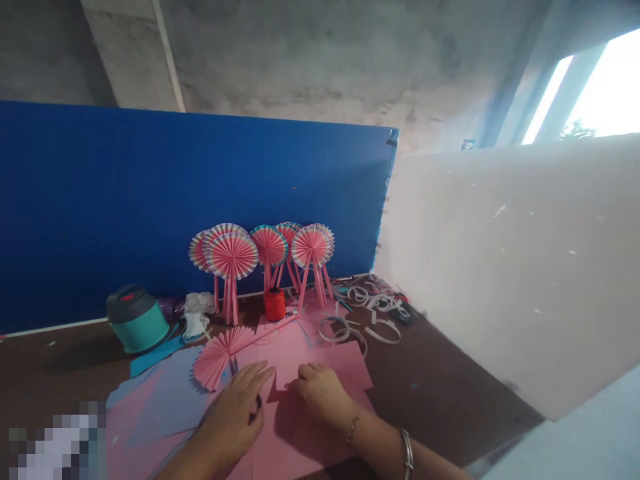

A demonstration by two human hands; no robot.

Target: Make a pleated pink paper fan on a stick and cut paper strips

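My left hand (239, 408) lies over the pink paper (310, 433), fingers stretched forward and fingertips on the sheet. A small dark thing shows between its thumb and fingers; I cannot make out what it is. Just to the right, my right hand (323, 395) has its fingers curled down, pinching at the edge of a pink sheet. Bracelets circle the right wrist and forearm. Beyond my left hand lies a half-opened pleated pink fan (217, 360) with a pink stick. Pale blue sheets (170, 387) spread to the left.
Several round pink paper fans (233, 256) stand against the blue panel (125, 200). A red container (275, 305) sits before them. At left are a teal and dark grey object (137, 320) and crumpled white material (197, 313). Curled white strips (385, 330) lie at right, near a pale partition (500, 267).
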